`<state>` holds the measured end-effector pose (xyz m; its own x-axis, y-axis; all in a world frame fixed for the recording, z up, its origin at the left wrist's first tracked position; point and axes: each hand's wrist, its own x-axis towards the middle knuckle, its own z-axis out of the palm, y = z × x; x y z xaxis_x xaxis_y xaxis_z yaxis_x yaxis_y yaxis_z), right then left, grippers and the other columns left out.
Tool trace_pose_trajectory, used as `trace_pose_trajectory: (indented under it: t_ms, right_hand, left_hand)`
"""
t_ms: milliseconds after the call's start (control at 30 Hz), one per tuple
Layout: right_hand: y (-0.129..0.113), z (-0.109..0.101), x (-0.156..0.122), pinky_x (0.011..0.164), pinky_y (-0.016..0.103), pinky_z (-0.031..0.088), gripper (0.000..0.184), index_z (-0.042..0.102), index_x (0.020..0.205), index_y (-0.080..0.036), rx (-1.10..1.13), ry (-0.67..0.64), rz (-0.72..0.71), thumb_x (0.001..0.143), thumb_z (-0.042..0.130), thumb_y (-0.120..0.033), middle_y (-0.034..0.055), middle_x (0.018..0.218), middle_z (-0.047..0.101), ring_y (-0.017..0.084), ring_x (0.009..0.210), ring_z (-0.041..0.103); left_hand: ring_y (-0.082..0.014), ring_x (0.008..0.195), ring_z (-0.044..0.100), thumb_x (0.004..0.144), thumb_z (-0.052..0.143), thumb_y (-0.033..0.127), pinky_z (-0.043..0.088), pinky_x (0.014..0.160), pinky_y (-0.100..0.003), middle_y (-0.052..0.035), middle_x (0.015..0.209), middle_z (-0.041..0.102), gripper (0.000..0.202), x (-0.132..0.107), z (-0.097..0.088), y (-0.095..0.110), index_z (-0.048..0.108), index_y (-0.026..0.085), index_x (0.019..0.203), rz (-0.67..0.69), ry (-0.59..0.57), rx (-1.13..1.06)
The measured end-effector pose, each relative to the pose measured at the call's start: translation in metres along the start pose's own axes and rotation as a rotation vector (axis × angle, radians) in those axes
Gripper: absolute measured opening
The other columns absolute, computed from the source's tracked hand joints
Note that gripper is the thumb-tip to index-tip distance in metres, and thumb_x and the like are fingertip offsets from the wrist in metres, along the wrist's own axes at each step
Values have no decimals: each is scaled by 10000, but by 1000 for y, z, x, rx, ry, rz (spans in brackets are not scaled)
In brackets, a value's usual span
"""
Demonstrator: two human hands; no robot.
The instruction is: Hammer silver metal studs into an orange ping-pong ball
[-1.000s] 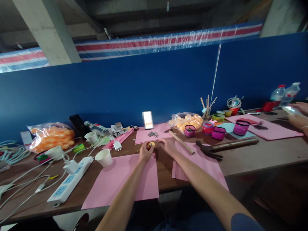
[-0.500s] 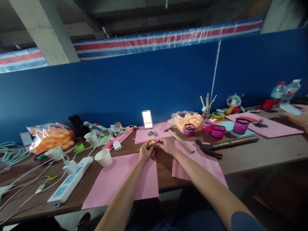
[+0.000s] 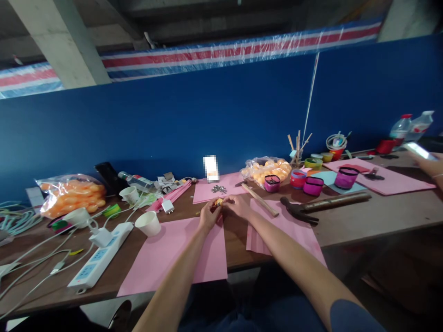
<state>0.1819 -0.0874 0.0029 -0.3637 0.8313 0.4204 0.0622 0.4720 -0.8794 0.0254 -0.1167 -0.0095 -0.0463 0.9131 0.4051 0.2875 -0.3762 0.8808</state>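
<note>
Both hands meet over the brown table, at the gap between two pink sheets. A small orange-yellow ball-like piece [image 3: 218, 202] is held by my left hand [image 3: 208, 216], its fingers closed around it. From the other side, my right hand [image 3: 237, 206] pinches at the same piece; the fingertips hide most of it, so I cannot make out anything else in them. Just beyond the hands, a pile of small metal parts [image 3: 219, 189] lies on a pink sheet [image 3: 200, 193]. A hammer with a pale wooden handle [image 3: 261, 201] rests right of my right hand.
A claw hammer [image 3: 325, 205] lies further right, near purple fabric cups [image 3: 313, 186]. Bags of orange balls [image 3: 74, 196] stand left and behind. A paper cup [image 3: 148, 224] and a power strip [image 3: 100, 258] with cables occupy the left. Another person's hand [image 3: 431, 163] holds a phone at far right.
My hands stay together at the orange-yellow piece, with only slight finger movement. The view has shifted a little. At far right, the other person's phone has tilted.
</note>
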Motion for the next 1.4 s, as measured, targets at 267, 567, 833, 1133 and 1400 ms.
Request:
trace_pose_trajectory:
  t_ms: [267,567,833,1133,1400]
  right_hand:
    - [-3,0,-2,728,298,445,210,617,763,-156,20,-9,17,704,600,-357,45,803,654,177,758,591]
    - [-3,0,-2,739,304,448,223,622,765,-158,-4,-11,19,714,592,-373,50,819,658,182,772,595]
    - [-7,0,-4,755,300,441,212,619,759,-152,-29,15,16,724,583,-358,60,839,657,183,799,591]
    - [-5,0,-3,748,300,437,236,627,749,-154,-34,-5,17,728,577,-384,59,850,663,187,794,594]
    - [0,0,-3,641,264,446,264,625,760,-152,-38,-27,27,741,557,-407,43,767,657,165,691,585]
  left_hand:
    - [-199,834,624,655,620,257,495,748,-307,-79,973,654,454,0,1,-1,551,147,1090,-14,-21,-39]
    - [-202,834,627,656,620,260,500,731,-301,-85,965,657,432,0,3,-1,558,144,1068,-25,-21,-78]
    - [-193,794,631,641,642,275,500,708,-296,-78,930,660,395,0,1,-2,583,153,1012,-10,-23,-61]
    - [-184,754,633,632,637,234,506,675,-284,-70,910,663,380,-1,2,-1,583,154,1000,-18,-5,-53]
    - [-166,719,627,619,625,191,504,655,-259,-49,862,668,360,-1,2,3,603,163,977,-15,9,-56]
